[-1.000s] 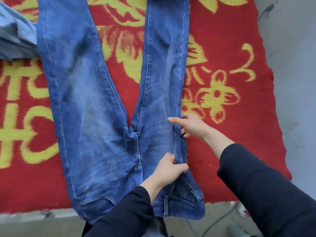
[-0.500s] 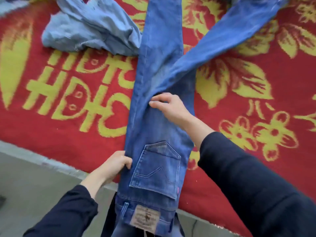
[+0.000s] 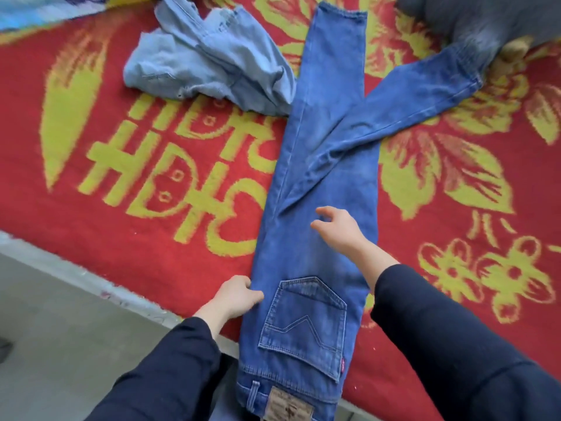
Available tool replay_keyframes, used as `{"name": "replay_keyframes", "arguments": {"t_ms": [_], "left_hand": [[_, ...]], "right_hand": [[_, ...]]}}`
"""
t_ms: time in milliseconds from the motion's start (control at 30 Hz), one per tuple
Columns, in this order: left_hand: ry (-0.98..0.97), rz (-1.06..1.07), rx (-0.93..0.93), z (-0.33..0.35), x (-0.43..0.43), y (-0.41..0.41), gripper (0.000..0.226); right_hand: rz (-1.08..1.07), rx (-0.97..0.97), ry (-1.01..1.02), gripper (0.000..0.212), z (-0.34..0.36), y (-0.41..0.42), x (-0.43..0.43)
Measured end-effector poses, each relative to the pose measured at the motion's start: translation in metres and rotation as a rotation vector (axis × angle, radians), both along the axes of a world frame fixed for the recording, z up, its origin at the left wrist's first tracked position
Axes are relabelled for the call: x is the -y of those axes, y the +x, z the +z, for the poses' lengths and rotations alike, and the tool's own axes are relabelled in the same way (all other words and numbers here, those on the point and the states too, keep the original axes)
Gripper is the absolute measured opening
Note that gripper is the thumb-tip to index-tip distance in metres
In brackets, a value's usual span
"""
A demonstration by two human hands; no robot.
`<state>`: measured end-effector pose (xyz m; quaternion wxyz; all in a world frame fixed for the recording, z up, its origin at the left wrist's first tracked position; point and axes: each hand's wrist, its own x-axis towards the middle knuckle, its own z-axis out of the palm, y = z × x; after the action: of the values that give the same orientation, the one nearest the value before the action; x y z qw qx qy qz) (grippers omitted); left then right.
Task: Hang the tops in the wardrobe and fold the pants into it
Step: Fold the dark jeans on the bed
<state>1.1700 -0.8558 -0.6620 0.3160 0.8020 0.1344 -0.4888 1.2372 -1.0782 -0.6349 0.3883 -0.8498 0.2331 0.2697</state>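
**Spotter:** Denim comes first. You're on the pants half of the job, mid-fold. The blue jeans lie on the red-and-yellow blanket, doubled lengthwise so one back pocket faces up.

**Coach:** Your left hand pinches the left edge of the jeans just beside that pocket, fingers curled onto the cloth. Your right hand is loose and spread over the thigh and holds nothing. Whether it touches the denim, I cannot tell.

**Spotter:** The waistband is nearest you and hangs past the blanket's near edge. The long axis runs away from you, leaning a little to the right. One leg goes straight on to its hem. The other leg splays off to the right, with its cuff near a grey garment.

**Coach:** So the two legs aren't matched. I'd judge your next move is to reach the right hand out to that splayed leg and bring it over onto the straight one, seams together, while the left hand pins the seat. Only then fold hem toward waistband.

**Spotter:** Mind the crumpled pale-blue denim garment lying against the straight leg's left edge, and don't drag it into the fold.
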Motion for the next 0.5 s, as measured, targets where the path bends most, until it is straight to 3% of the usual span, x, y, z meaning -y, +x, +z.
{"name": "replay_keyframes", "arguments": {"t_ms": [67, 167, 267, 367, 500], "left_hand": [[0.003, 0.018, 0.169, 0.007, 0.016, 0.033, 0.006], [-0.024, -0.016, 0.325, 0.008, 0.041, 0.080, 0.026], [-0.021, -0.173, 0.459, 0.001, 0.065, 0.119, 0.050], [0.055, -0.429, 0.679, -0.008, 0.087, 0.153, 0.060], [0.130, -0.675, 0.796, -0.024, 0.107, 0.197, 0.069]], "right_hand": [[-0.094, 0.028, 0.019, 0.051, 0.001, 0.019, 0.008], [-0.231, 0.036, 0.026, 0.055, -0.004, 0.048, 0.026], [-0.388, 0.091, 0.023, 0.060, -0.015, 0.078, 0.048], [-0.631, 0.155, 0.092, 0.063, -0.030, 0.115, 0.070], [-1.027, 0.234, 0.280, 0.038, -0.045, 0.166, 0.104]]}}
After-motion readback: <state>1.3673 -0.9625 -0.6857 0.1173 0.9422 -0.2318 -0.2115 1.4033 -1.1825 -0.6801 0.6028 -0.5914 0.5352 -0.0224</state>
